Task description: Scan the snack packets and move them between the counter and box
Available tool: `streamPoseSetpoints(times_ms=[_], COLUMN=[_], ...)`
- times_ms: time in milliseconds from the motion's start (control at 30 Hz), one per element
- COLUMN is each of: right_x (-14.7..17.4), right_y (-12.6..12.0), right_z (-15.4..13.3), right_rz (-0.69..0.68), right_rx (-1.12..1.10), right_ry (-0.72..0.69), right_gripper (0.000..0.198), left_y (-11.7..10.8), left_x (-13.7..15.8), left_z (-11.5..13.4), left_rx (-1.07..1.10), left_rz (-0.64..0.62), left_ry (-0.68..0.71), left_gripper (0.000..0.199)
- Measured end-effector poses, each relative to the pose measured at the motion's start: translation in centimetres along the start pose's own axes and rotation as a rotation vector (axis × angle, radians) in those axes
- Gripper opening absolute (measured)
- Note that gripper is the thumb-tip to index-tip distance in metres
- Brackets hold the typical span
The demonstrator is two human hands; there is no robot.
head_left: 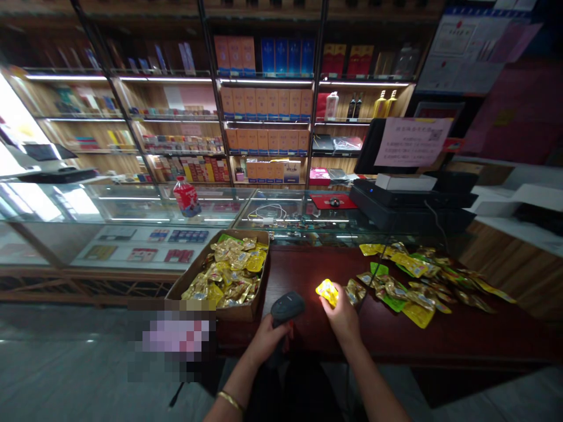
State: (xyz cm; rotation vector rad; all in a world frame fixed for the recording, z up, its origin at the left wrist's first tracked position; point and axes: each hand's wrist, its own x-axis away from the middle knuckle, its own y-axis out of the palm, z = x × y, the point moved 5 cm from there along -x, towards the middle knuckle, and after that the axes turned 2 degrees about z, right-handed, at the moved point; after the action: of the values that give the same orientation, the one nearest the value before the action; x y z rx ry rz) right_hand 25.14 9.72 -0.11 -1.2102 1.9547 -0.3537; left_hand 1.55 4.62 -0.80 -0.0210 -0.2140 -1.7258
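My left hand (pixel 267 340) is wrapped round the handle of a dark barcode scanner (pixel 288 306), whose head points to the right. Light falls on a small yellow snack packet (pixel 328 291) pinched in the fingers of my right hand (pixel 342 316), just above the dark red table (pixel 290 266). Close to the right hand lies another gold packet (pixel 354 291). Further right spreads a loose pile of yellow, gold and green packets (pixel 409 281). To the left, an open cardboard box (pixel 246 313) holds many similar packets (pixel 229 269).
Behind the table runs a glass display counter (pixel 211 202) bearing a red-labelled bottle (pixel 186 196), a white cable (pixel 268 211) and a mouse (pixel 334 201) on a red pad. A monitor (pixel 370 146) with a paper sign stands at the right. Stocked shelves (pixel 264 82) line the wall.
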Motion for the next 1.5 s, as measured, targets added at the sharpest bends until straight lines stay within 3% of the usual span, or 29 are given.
streamPoseSetpoints(times_ms=[300,467,567,633,733,833,933,1133,1233,1300,1367,1433,1500], right_x=[0.0,-2.3,-5.3,-7.6,-11.1,-13.6,-13.9,-7.9,-5.5,-4.4,-3.5,-2.8,-2.2], right_y=[-0.1,0.5,2.8,5.0,8.6,10.6,8.9,-0.8,-3.3,-3.4,-2.5,-1.0,0.7], right_z=[0.0,-0.1,-4.2,-8.8,-15.4,-18.2,-15.6,-1.9,2.7,3.6,3.3,2.0,0.6], right_rz=[-0.075,-0.074,-0.251,-0.381,-0.489,-0.49,-0.381,-0.1,-0.028,0.014,0.024,-0.016,-0.063], right_rx=[-0.053,-0.363,-0.687,-0.797,-0.815,-0.706,-0.511,-0.051,0.366,0.621,0.723,0.676,0.488], right_ry=[0.085,0.293,0.404,0.358,0.303,0.292,0.289,0.348,0.221,0.106,0.045,0.018,-0.001], right_gripper=[0.054,0.059,0.061,0.059,0.049,0.048,0.05,0.057,0.054,0.049,0.042,0.037,0.036], left_y=[0.2,0.5,0.4,0.3,0.2,-0.1,-0.1,0.0,0.0,0.0,0.0,0.0,0.0], left_x=[0.1,-0.2,-0.4,-0.6,-0.7,-0.7,-0.6,-0.6,-0.6,-0.5,-0.4,-0.4,-0.4], left_z=[0.5,1.0,0.8,0.6,0.4,0.5,0.6,0.8,1.0,1.0,1.0,0.8,0.6], left_rx=[-0.015,-0.096,-0.072,-0.05,-0.048,-0.05,-0.055,-0.001,0.01,0.0,-0.015,-0.011,-0.01], left_rz=[-0.015,-0.018,0.021,0.033,0.041,0.056,0.047,0.004,-0.01,-0.012,-0.012,0.009,0.018], left_ry=[0.017,0.025,0.011,0.005,0.0,0.01,0.018,0.029,0.025,0.024,0.026,0.035,0.037], left_gripper=[0.04,0.05,0.051,0.051,0.05,0.046,0.044,0.045,0.045,0.045,0.043,0.042,0.042])
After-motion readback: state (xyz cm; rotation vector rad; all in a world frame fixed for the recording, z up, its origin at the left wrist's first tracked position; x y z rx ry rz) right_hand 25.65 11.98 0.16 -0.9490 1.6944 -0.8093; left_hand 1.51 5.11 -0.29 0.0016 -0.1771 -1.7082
